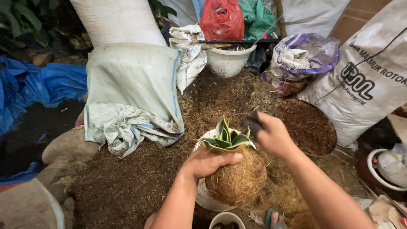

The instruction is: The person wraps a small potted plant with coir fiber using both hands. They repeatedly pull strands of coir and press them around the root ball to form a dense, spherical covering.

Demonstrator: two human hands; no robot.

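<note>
left hand [207, 163] (on fibre ball [237, 180]) over soil heap [127, 182]

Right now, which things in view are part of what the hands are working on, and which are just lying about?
In hand:
left hand
right hand
fibre ball
small plant
white pot

Lying about:
red bag
blue tarp
printed sack
white bucket

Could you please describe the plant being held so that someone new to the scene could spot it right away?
Start at the mound of brown soil mix in the middle, and look to its near edge where both hands meet over a white pot. The left hand grips a coconut-fibre ball topped by the plant. Its stiff, pointed green leaves with yellow edges are the only ones like them there.
</note>
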